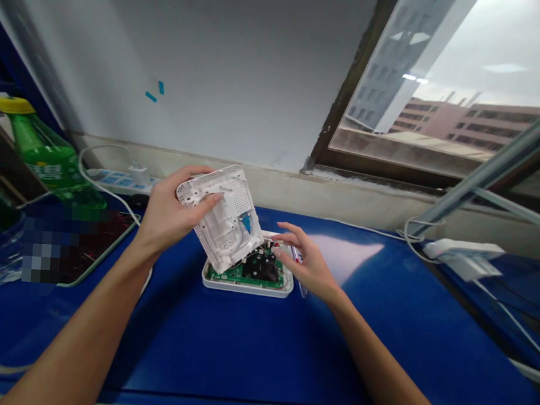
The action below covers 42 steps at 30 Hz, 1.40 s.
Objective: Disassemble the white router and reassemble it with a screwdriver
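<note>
White plastic casing lid (220, 217) — clamped in left hand (177, 211); right hand (305, 260) open beside circuit board (228, 273)

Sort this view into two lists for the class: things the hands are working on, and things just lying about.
Working on: white perforated plastic casing in the left hand; green circuit board in a white plastic base beside the right hand.
Lying about: green plastic bottle with yellow cap; white power strip; white plug adapter.
</note>
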{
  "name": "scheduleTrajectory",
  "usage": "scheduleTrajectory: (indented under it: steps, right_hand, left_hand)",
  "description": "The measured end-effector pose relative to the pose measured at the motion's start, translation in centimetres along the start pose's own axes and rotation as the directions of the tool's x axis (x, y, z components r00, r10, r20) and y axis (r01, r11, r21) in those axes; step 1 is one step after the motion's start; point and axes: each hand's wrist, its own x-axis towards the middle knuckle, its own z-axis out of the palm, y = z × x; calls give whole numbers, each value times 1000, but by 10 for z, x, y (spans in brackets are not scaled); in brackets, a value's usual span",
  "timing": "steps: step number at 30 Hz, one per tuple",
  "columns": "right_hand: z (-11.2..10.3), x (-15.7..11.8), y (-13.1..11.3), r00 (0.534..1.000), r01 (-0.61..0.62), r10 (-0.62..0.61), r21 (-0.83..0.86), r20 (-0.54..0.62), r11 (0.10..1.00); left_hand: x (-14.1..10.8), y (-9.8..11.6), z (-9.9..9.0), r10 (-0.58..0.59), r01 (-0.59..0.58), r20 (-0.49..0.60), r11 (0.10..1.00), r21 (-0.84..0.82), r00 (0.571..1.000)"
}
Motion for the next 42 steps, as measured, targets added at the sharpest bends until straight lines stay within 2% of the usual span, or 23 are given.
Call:
scheduleTrajectory:
  steps: [3,5,7,9,12,16,18,21,24,28,30,33,37,42]
  right_hand:
    - [4,3,-7,999,5,-1,-67,54,998]
    - [4,8,-10,996,10,0,-107,91,994]
    - [3,14,-13,995,22,-8,-148,96,989]
    - [2,22,-15,999,20,-12,-179,48,984]
    - [4,33,-22,999,7,-15,-215,-35,977]
    - [17,42,-30,996,92,-87,-301,32,949]
    - [24,43,-30,995,95,-80,-333,59,938]
    - [34,40,-25,997,74,-64,-351,40,933]
    - [37,35,-20,994,102,-107,-302,-1,948]
    - [36,32,-18,989,96,-116,-203,-92,974]
    - [37,32,-18,983,110,-134,-186,-122,976]
    - [41,31,-17,974,150,-179,-202,-136,968]
    - [48,30,-12,973,132,-170,-227,-154,965]
    - [50,31,-9,970,147,-191,-263,-149,953]
  left_hand:
    - [2,-12,4,-134,136,41,989,-55,990]
    - [0,-19,6,-233,245,91,957,-153,968]
    - [-4,-24,7,-344,392,208,878,-273,916]
    - [-10,-26,4,-423,536,348,763,-361,837]
    - [-19,-30,-5,-458,651,478,644,-402,749]
    - [-31,-38,-15,-442,689,554,611,-390,705]
    - [-37,-42,-16,-423,700,590,601,-385,688]
    - [-42,-43,-15,-391,701,620,594,-394,680]
    - [-44,-40,-13,-375,705,632,576,-415,678]
    - [-43,-31,-13,-352,738,679,517,-433,645]
    - [-42,-27,-11,-375,749,674,509,-424,637]
    - [-42,-25,-6,-430,732,613,546,-408,663]
    - [-46,-29,4,-478,688,511,612,-389,714]
    - [-52,-32,12,-475,617,412,700,-359,778]
